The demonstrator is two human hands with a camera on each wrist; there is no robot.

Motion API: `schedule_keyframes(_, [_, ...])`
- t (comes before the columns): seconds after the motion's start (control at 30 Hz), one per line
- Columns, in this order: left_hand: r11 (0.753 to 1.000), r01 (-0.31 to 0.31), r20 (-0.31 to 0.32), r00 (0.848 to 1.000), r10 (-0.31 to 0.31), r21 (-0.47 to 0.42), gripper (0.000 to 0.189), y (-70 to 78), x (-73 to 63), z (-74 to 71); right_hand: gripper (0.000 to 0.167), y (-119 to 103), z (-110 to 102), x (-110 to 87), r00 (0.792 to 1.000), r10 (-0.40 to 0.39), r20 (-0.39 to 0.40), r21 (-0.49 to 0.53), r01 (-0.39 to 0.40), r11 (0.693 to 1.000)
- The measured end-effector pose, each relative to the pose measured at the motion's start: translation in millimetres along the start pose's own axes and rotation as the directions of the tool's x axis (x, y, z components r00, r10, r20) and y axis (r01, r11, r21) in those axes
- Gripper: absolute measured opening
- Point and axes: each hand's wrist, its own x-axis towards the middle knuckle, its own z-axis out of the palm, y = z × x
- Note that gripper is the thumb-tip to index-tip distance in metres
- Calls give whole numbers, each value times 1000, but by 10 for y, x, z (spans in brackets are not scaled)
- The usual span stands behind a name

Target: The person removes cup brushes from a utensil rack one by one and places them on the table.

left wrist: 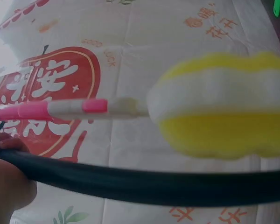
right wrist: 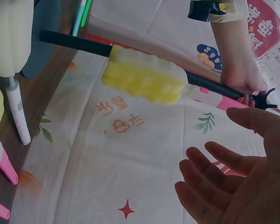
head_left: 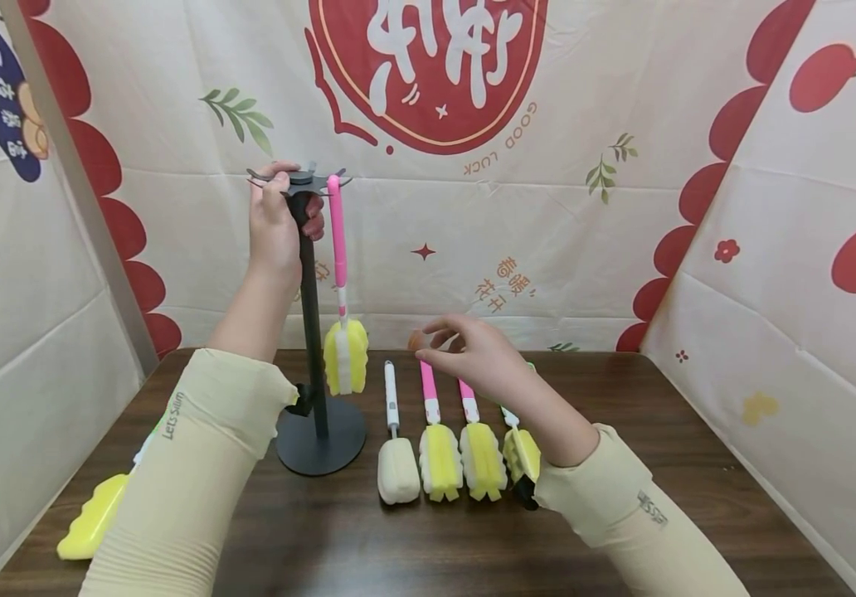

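My left hand (head_left: 276, 220) grips the black pole of an upright stand (head_left: 311, 307) just under its ring of hooks. From one hook hangs a sponge brush (head_left: 346, 356) with a pink handle and a yellow-and-white head, also close up in the left wrist view. The right hand (head_left: 465, 348) is in the air above the table with nothing in it, its fingers loosely bent and spread apart in the right wrist view. Below it lie two pink-handled sponge brushes (head_left: 441, 464) side by side. A white-handled brush with a cream sponge (head_left: 398, 471) lies left of them.
A brush with a yellow-and-dark sponge (head_left: 521, 454) lies partly behind the right forearm. Another yellow sponge brush (head_left: 95, 518) lies at the table's left, partly covered by the left sleeve. The stand's round base (head_left: 331, 448) rests on the wooden table (head_left: 398, 555). Printed cloth walls surround it.
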Motion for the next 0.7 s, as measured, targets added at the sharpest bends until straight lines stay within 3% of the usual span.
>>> schedule_keyframes(0.23, [995,52,103,994,-43,-83,19,-11,66,-64,28,-41,52,72,999,-30,17,22,30,999])
schedule_keyframes(0.5, [993,91,124,989,-82,-70,21,-30,130,-87,38,-131,80,138,1000,-15,22,12,14,1000])
schedule_keyframes(0.7, [985,126,199,975,-101,-120,22,-33,165,-136,36,-211,131,190,999,-36,17,17,36,999])
